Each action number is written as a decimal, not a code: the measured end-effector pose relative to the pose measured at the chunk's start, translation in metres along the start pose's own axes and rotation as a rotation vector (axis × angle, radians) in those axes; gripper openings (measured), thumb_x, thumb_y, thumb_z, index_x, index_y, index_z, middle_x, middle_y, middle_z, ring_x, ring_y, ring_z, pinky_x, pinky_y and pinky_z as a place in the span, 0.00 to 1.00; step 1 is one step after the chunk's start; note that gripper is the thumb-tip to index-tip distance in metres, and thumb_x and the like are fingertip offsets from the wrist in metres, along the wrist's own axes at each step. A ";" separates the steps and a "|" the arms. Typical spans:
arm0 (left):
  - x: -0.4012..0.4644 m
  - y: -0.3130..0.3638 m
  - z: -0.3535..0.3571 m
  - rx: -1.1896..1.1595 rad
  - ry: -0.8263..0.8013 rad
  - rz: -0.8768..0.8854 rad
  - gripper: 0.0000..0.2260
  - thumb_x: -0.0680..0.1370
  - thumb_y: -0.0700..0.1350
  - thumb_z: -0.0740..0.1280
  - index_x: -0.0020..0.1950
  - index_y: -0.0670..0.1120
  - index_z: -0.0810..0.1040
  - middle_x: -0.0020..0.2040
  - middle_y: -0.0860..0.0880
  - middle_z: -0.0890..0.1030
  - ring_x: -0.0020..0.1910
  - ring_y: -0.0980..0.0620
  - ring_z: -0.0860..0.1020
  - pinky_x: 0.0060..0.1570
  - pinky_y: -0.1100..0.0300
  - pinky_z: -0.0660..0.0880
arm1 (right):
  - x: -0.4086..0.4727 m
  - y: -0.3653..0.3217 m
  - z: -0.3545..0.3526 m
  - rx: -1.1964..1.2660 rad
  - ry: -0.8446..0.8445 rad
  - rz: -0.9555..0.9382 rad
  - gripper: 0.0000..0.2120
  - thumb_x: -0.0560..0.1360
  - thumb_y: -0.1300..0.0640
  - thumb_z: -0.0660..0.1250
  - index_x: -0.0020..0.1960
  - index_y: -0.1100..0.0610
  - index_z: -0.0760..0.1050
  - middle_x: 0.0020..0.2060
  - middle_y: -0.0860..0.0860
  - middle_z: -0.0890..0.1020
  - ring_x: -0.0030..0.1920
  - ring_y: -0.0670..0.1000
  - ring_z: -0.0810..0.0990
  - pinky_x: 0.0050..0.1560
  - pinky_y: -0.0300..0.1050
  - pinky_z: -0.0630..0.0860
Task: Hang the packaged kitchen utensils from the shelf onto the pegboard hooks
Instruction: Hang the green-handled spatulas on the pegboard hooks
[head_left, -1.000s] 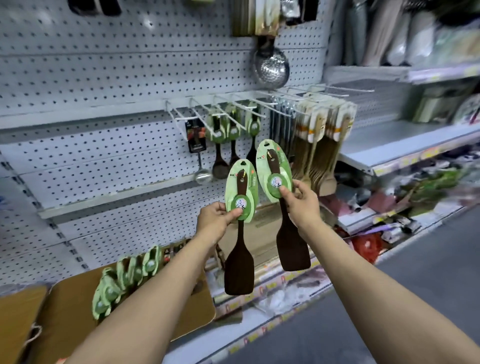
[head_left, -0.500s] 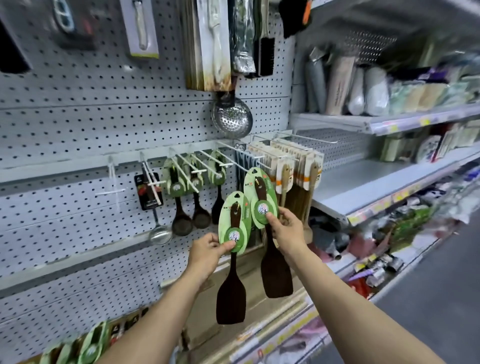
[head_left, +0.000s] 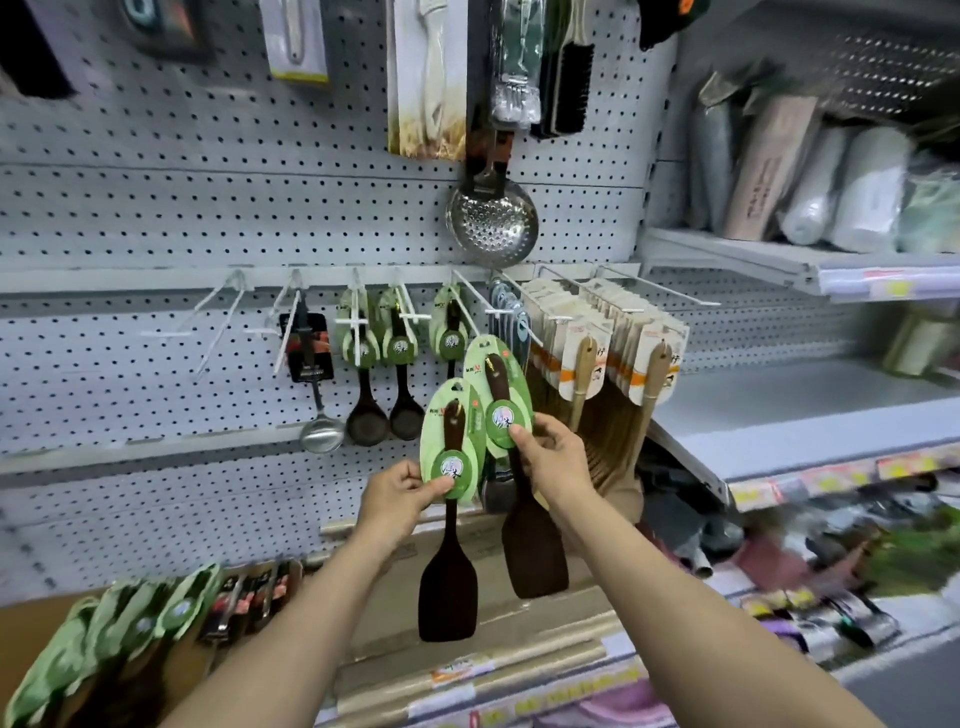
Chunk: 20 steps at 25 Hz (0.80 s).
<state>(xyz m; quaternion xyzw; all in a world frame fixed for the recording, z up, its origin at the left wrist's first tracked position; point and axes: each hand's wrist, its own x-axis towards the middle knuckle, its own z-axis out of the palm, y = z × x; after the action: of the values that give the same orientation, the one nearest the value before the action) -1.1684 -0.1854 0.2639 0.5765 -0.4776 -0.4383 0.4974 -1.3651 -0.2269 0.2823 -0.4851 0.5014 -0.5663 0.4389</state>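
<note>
My left hand (head_left: 397, 496) pinches the green card of a dark brown spatula (head_left: 448, 587), which hangs blade down. My right hand (head_left: 556, 462) pinches the green card of a second dark spatula (head_left: 535, 545), held a little higher and to the right. Both cards sit just below and in front of a row of white pegboard hooks (head_left: 410, 312). Three of those hooks carry green-carded dark spoons (head_left: 400, 384). Two hooks at the left (head_left: 223, 312) are bare. More green-carded utensils (head_left: 119, 618) lie stacked on the brown shelf surface at lower left.
A steel ladle (head_left: 319, 415) hangs on a black card left of the spoons. A perforated skimmer (head_left: 491, 218) hangs above. Wooden spatulas on white cards (head_left: 613, 358) fill the hooks to the right. Grey shelves (head_left: 779, 415) with goods jut out on the right.
The view has risen and moved closer to the pegboard. Both hands, still holding their spatulas, now sit nearer the hook row; the right spatula's card reaches the green-carded spoons.
</note>
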 end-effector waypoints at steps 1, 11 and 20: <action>-0.005 0.002 0.004 -0.015 0.024 -0.004 0.10 0.70 0.42 0.77 0.39 0.44 0.76 0.37 0.48 0.85 0.40 0.50 0.84 0.50 0.52 0.79 | 0.005 0.000 -0.001 -0.010 -0.007 -0.003 0.04 0.77 0.57 0.71 0.52 0.52 0.80 0.37 0.49 0.84 0.35 0.45 0.80 0.36 0.37 0.77; 0.000 0.008 0.007 -0.046 0.174 -0.027 0.14 0.70 0.40 0.76 0.47 0.34 0.76 0.40 0.44 0.85 0.38 0.54 0.84 0.49 0.56 0.80 | 0.073 0.016 0.029 -0.005 -0.026 0.089 0.10 0.77 0.52 0.71 0.57 0.53 0.81 0.43 0.55 0.84 0.40 0.52 0.78 0.43 0.49 0.77; 0.072 -0.003 -0.005 -0.094 0.150 -0.042 0.12 0.70 0.41 0.77 0.46 0.37 0.78 0.39 0.46 0.86 0.43 0.50 0.84 0.50 0.57 0.79 | 0.144 0.035 0.075 0.038 0.037 0.168 0.16 0.77 0.52 0.71 0.64 0.52 0.78 0.46 0.47 0.84 0.54 0.53 0.82 0.62 0.55 0.78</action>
<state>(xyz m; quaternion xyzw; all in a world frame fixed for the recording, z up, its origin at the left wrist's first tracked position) -1.1521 -0.2553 0.2595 0.5934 -0.4058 -0.4263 0.5491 -1.3113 -0.3829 0.2649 -0.4225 0.5374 -0.5458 0.4845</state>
